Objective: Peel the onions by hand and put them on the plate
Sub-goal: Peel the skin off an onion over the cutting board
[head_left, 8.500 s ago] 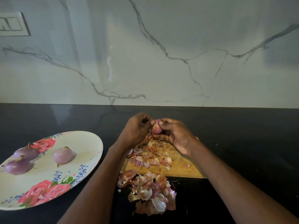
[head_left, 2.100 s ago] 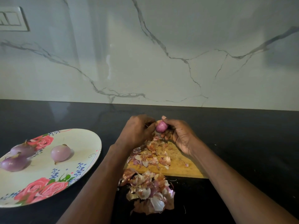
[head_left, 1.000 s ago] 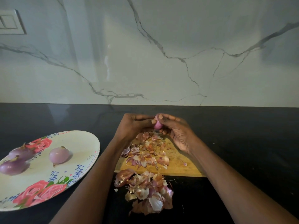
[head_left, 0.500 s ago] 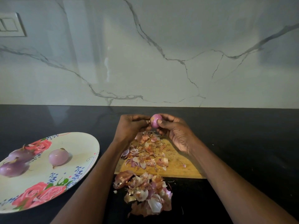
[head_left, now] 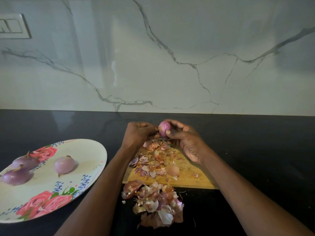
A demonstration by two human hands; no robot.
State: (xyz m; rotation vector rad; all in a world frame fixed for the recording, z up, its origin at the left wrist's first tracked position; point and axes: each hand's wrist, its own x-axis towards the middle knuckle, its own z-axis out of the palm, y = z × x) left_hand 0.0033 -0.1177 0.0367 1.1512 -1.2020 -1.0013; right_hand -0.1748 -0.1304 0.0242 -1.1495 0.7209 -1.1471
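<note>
Three peeled purple onions (head_left: 64, 164) lie on the white rose-patterned plate (head_left: 95, 169) left of the wooden cutting board (head_left: 190, 176), while above its far edge the right hand (head_left: 187, 142) grips a fourth small pink-purple onion (head_left: 164, 128), the left hand (head_left: 139, 133) pinching at its remaining skin.

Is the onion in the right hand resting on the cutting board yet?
Apart. In the head view the right hand grips the onion above the far end of the cutting board; black counter shows behind it, and peel scraps lie below it.
</note>
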